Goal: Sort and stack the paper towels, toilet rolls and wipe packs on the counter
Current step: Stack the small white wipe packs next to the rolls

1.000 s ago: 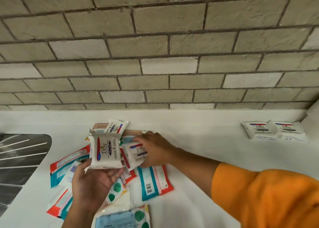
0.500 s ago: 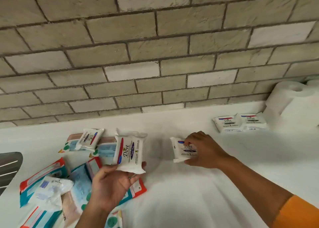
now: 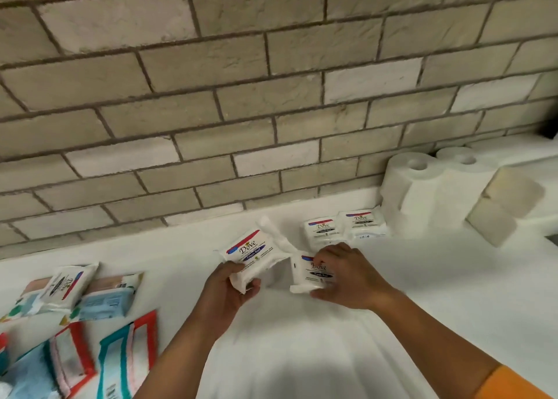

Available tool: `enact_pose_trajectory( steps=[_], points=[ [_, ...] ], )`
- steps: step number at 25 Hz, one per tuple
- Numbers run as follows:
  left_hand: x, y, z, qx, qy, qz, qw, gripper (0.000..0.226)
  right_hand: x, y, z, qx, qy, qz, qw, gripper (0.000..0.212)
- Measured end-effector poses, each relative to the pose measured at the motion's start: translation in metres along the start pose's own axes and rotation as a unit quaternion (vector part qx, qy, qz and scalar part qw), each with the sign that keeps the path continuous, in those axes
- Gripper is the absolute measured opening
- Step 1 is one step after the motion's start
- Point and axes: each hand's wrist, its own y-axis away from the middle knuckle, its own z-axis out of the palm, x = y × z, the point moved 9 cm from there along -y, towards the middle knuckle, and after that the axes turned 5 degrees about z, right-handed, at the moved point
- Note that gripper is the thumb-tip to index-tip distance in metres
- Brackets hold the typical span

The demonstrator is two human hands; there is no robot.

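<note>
Gripping the tilted wipe pack (image 3: 250,252) in your left hand (image 3: 225,293) over the counter (image 3: 437,263).
Your right hand (image 3: 350,278) is pinching the second pack (image 3: 309,273) near two laid packs (image 3: 344,228).

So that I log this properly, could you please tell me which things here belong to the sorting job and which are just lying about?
Job: left hand, its Dove pack; right hand, its second pack; two packs by the wall; white rolls; beige bundles; loose pile.
Just there: brick wall.
</note>
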Motion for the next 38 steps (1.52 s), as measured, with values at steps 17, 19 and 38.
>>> enact_pose_trajectory(
  steps=[17, 19, 38],
  points=[
    [-0.077, -0.137, 0.110, 0.120, -0.157, -0.065, 0.978, 0.027, 0.165, -0.077, -0.074, -0.017, -0.042, 0.094, 0.995, 0.060],
    [-0.079, -0.149, 0.111, 0.123, -0.146, -0.034, 0.981, 0.027, 0.167, -0.081, -0.069, -0.021, -0.027, 0.088, 0.996, 0.062],
    [-0.073, -0.155, 0.137, 0.119, -0.541, 0.085, 0.828, 0.061, 0.177, -0.097, -0.027, -0.022, 0.080, 0.085, 0.993, 0.060]
  ],
)
